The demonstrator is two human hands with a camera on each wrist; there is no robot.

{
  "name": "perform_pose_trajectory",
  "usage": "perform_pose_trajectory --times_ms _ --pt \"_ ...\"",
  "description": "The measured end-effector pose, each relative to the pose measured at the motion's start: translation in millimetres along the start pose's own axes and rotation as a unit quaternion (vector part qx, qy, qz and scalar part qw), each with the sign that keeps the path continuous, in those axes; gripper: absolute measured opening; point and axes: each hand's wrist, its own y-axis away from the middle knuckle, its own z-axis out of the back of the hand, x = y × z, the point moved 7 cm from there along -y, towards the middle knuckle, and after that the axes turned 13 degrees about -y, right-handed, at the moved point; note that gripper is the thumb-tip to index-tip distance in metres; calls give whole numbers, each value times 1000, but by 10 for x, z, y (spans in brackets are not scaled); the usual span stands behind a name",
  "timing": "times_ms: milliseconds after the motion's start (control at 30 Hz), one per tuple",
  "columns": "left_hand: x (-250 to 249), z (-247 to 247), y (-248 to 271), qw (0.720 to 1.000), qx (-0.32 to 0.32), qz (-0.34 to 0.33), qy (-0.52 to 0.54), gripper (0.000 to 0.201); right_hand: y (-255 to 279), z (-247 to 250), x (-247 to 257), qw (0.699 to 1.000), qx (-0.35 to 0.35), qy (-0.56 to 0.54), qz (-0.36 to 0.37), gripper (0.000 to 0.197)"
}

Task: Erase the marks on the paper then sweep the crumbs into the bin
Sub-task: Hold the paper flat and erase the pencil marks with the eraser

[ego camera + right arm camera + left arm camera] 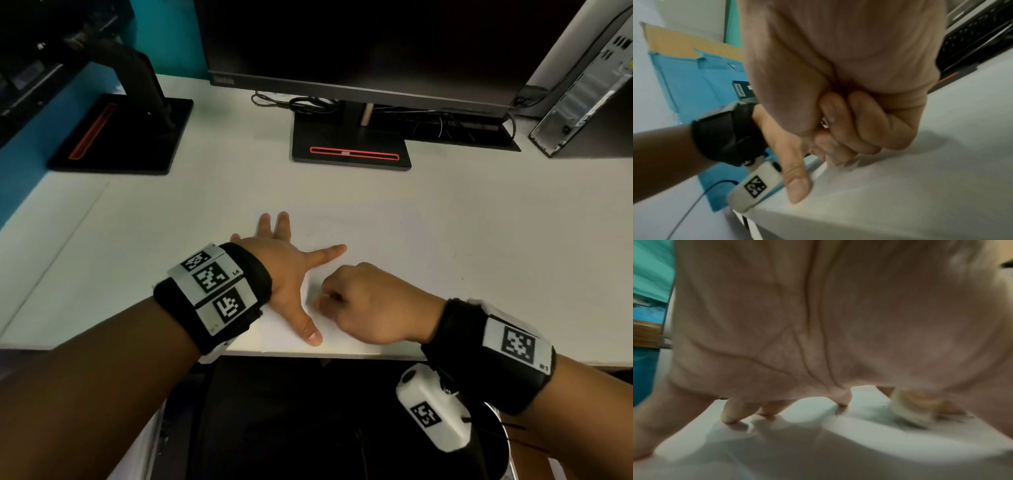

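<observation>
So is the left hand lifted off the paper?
No, the left hand lies spread flat on the paper, fingers and thumb pressing it to the desk.

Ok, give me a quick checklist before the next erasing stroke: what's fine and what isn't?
1. Paper pinned flat: ok, the left hand is spread on it.
2. Eraser gripped: ok, the right hand pinches it against the sheet.
3. Left fingers out of the stroke path: not ok, they lie close beside the eraser.
4. Marks left to rub out: cannot tell, only faint traces show.
5. Crumbs present: ok, dark specks near the eraser.
6. Bin located: cannot tell, not clearly in view.
</observation>
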Motion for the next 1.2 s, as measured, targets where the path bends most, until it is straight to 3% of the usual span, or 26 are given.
perform_pose_trajectory --times_ms 67,200,333,467,600,733,900,1033,1133,1200 --pt "-2 1 -9 1000 -1 -2 0 141 -8 -11 3 1000 12 1 -7 47" --pt "4 -8 -9 1000 -7 -3 4 141 -38 166 -33 999 -40 12 -17 47" --pt "9 -10 -17 1000 -3 -2 -2 142 -3 -25 45 999 39 19 -6 44" --pt "5 -3 -12 1000 -9 -1 0 142 -51 189 -56 999 -24 19 -17 48" --pt "3 -12 1 1000 -7 0 -2 142 47 3 -37 998 50 25 -5 48" --pt "-2 3 1 1000 -9 -2 -1 142 25 203 -149 999 -32 15 -8 48" --pt "3 -14 -7 1000 -6 -2 -4 142 7 38 -42 1000 25 -1 -8 49" --pt "0 -12 13 1000 -7 -2 1 140 -54 194 -45 999 -34 -1 -17 48" --pt "-3 -5 9 1000 -3 -1 -3 141 -33 11 42 1000 22 4 -10 46" --pt "0 -4 4 1000 -5 -3 -3 140 -29 78 39 1000 13 -2 -17 48"
